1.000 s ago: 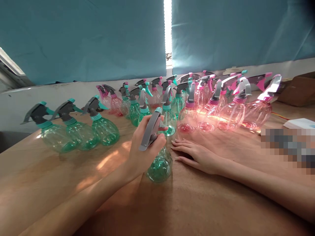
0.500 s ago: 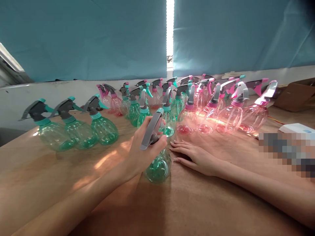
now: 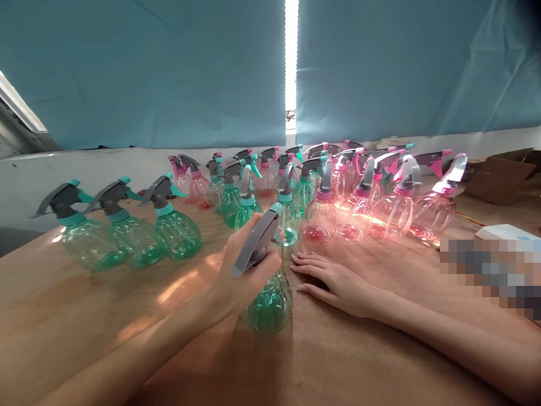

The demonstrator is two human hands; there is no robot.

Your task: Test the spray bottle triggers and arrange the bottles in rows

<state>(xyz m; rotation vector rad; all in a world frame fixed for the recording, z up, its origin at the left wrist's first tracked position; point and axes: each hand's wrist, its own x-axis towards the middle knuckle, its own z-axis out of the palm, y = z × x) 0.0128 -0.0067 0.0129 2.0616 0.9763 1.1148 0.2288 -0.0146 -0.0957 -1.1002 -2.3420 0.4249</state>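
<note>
My left hand [image 3: 243, 270] is wrapped round the neck of a green spray bottle [image 3: 269, 307], just below its grey trigger head. That bottle is in front of the others, near the middle of the table; whether its base touches the wood cannot be told. Flat on the tabletop lies my right hand [image 3: 327, 280], fingers stretched out and holding nothing. Beyond its fingertips stands a pink spray bottle [image 3: 320, 223]. Another green spray bottle [image 3: 289, 223] is just behind my left fingers.
Three green spray bottles, one a clear green bottle [image 3: 177, 234], stand at the left. Several pink and green bottles crowd the back. A cardboard box [image 3: 492, 177] and a white box [image 3: 505, 232] are at the right of the wooden table [image 3: 359, 361]. A blurred patch covers something there.
The whole view has shifted slightly, so the table sits lower. My left hand and its bottle have come a little nearer, the head leaning slightly more left. My right hand stays flat.
</note>
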